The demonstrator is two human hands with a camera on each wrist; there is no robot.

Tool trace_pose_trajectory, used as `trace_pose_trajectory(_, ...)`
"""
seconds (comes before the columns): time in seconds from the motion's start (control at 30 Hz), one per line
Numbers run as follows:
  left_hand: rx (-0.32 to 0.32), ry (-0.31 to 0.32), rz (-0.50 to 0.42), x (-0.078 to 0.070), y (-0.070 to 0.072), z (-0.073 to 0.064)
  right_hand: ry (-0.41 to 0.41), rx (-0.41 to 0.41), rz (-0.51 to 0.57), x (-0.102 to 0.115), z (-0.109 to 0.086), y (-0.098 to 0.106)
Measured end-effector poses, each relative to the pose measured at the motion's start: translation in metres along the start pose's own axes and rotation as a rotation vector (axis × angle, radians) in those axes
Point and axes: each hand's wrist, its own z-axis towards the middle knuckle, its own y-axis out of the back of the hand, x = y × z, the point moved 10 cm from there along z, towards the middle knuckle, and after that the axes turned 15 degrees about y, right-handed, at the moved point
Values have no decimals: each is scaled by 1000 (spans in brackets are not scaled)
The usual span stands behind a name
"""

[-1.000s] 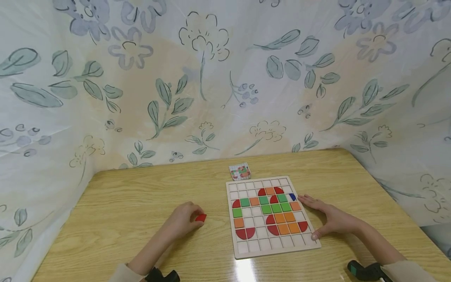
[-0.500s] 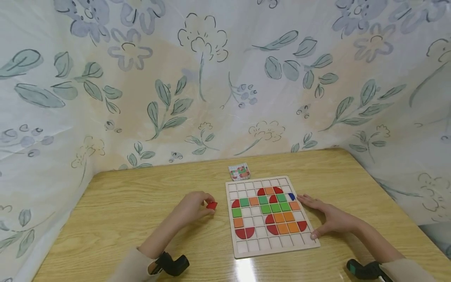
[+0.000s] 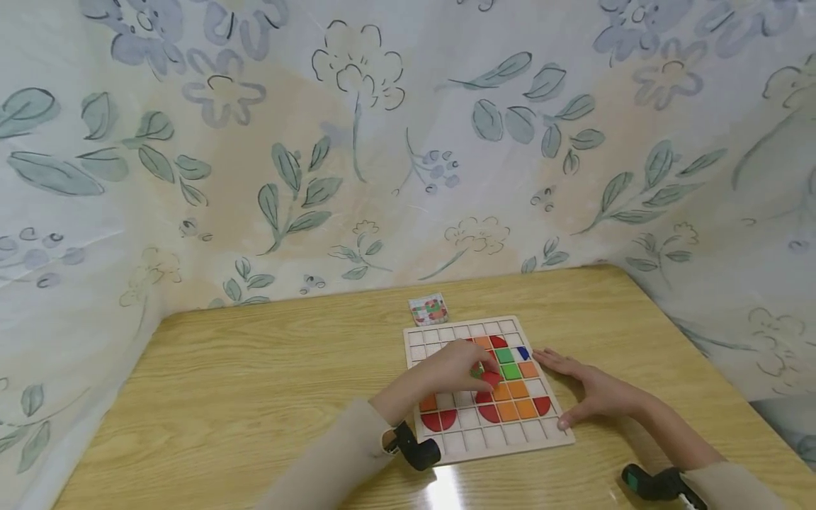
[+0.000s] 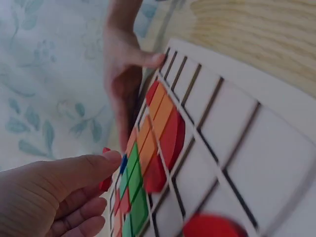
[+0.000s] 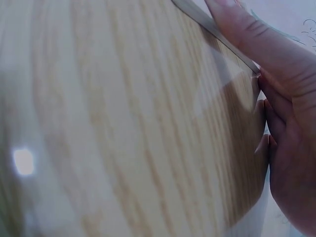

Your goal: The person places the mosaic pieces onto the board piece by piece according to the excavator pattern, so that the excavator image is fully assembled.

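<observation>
A wooden grid board (image 3: 474, 439) lies on the table, holding red quarter-round, orange and green square tiles, plus a blue piece (image 3: 523, 353) near its right edge. Over the board's middle, my left hand (image 3: 449, 368) pinches a small red tile (image 3: 491, 380) between thumb and fingers. The left wrist view shows that red tile (image 4: 105, 183) mostly hidden behind the thumb. My right hand (image 3: 602, 391) rests at the board's right side, fingers spread, with thumb and fingertips at the edge. In the right wrist view, the thumb lies along the board's rim (image 5: 217, 32).
A small card (image 3: 428, 309) printed with a coloured grid pattern lies just behind the board. The wooden table (image 3: 268, 382) extends to both sides. Floral cloth (image 3: 382, 156) hangs at the back and sides. Black wrist-worn devices (image 3: 417, 448) sit on both forearms.
My left hand has carried the red tile from the table left of the board, rightward and over the board's middle. The right hand stays at the board's right edge.
</observation>
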Motion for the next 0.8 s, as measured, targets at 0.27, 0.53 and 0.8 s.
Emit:
trace_pose_trajectory(0.27,84,-10,54,-31,-24,31,48,-13,-3,1,0,2)
trace_pose_trajectory(0.53,79,-20,109,-42,-32,45,60,-17,3,1,2,2)
trace_pose_trajectory(0.8,72,-63,172,-49,-41,52,35,-14,0,-4,0,1)
